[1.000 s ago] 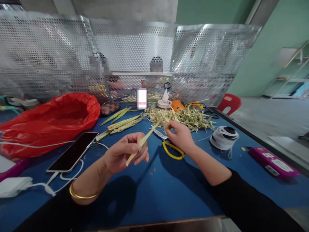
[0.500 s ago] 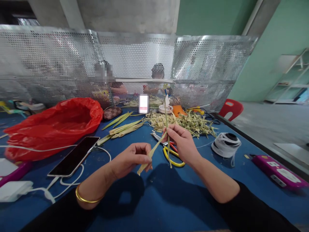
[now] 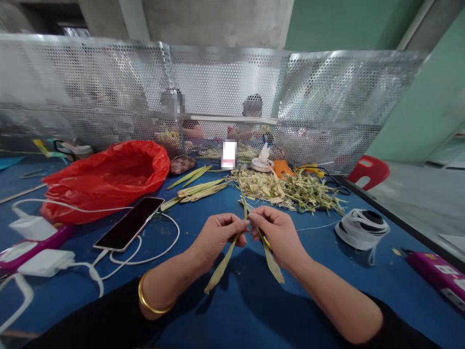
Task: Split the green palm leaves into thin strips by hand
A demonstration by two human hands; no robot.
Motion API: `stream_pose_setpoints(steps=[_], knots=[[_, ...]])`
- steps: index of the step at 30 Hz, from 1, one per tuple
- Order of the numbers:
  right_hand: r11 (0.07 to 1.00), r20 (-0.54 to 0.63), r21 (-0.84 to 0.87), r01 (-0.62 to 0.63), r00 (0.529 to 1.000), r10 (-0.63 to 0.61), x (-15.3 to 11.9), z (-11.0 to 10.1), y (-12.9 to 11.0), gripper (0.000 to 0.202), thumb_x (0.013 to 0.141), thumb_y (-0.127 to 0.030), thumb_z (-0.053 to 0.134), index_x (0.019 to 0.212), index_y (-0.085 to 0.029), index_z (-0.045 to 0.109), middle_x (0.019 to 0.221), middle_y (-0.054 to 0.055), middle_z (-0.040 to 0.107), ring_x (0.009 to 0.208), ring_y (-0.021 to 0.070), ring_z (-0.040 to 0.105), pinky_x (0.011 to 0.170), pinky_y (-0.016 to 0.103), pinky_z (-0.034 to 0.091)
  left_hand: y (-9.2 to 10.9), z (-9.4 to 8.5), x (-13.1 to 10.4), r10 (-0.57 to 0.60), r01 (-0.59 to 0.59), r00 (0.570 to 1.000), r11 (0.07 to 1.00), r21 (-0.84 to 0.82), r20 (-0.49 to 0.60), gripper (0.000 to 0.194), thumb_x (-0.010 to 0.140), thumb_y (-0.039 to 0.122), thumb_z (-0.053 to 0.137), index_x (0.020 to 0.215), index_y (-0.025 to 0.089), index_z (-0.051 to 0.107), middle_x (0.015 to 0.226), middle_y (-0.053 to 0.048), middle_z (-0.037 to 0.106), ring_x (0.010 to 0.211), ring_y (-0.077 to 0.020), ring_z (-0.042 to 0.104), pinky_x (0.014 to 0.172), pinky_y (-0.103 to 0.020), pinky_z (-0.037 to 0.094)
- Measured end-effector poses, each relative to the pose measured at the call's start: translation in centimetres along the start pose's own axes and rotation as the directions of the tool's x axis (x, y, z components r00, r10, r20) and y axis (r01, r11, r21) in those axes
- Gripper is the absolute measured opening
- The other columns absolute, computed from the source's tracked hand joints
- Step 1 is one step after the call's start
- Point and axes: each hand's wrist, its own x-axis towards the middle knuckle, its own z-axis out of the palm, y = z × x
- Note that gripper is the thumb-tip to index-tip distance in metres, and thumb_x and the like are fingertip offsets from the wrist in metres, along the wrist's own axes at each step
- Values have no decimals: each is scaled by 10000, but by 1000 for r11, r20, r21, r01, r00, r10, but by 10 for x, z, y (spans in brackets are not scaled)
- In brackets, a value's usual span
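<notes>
Greenish leaf strip (image 3: pixel 222 270) pinched in the left hand (image 3: pixel 218 237), tail toward 7 o'clock; second strip (image 3: pixel 273 265) pinched in the right hand (image 3: pixel 278 235), tail toward 5. White spool (image 3: pixel 363 232) at their 3 o'clock, phone (image 3: pixel 129 224) at 9 btw.

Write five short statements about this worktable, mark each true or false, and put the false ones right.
1. A leaf strip slants down below the left hand, and another hangs below the right hand. True.
2. The gold bangle is on the right wrist. False: it is on the left wrist.
3. The phone lies with its dark screen facing up. True.
4. The heap of plant scraps is inside the red bag. False: it lies on the blue table, beyond the hands.
5. The spool of white cord stands to the right of the right hand. True.
</notes>
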Motion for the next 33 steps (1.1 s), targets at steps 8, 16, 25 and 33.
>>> stream_pose_setpoints(steps=[8, 16, 25, 33], knots=[[998, 59, 38, -41, 998, 39, 4, -4, -5, 253, 683, -395, 694, 748, -162, 619, 585, -22, 575, 483, 95, 514, 476, 220, 424, 0, -3, 1, -22, 22, 1000, 999, -23, 5, 257, 725, 357, 670, 589, 152, 596, 478, 10, 562, 475, -86, 477, 543, -207, 371], [999, -67, 32, 25, 998, -23, 7, -6, -2, 271, 694, -414, 668, 624, -163, 593, 474, -44, 508, 375, 73, 444, 403, 210, 353, -1, 1, -2, -74, 74, 993, 997, -4, 94, 267, 698, 380, 685, 574, 158, 606, 450, 7, 547, 445, -91, 472, 516, -212, 354], [998, -177, 4, 67, 982, -65, 11, -9, 0, 214, 726, -350, 635, 634, -163, 586, 460, -63, 477, 369, 67, 435, 408, 204, 353, 0, -3, 2, -38, 50, 991, 995, -90, 126, 239, 724, 306, 656, 558, 158, 568, 426, 17, 526, 437, -88, 474, 519, -210, 372], [999, 2, 3, 47, 999, -47, 10, -9, -5, 238, 706, -398, 666, 683, -174, 589, 570, -28, 581, 443, 82, 484, 456, 216, 378, -1, 0, -2, -133, 136, 979, 991, -4, 152, 229, 705, 313, 677, 567, 153, 588, 476, 10, 535, 450, -85, 465, 518, -212, 365]])
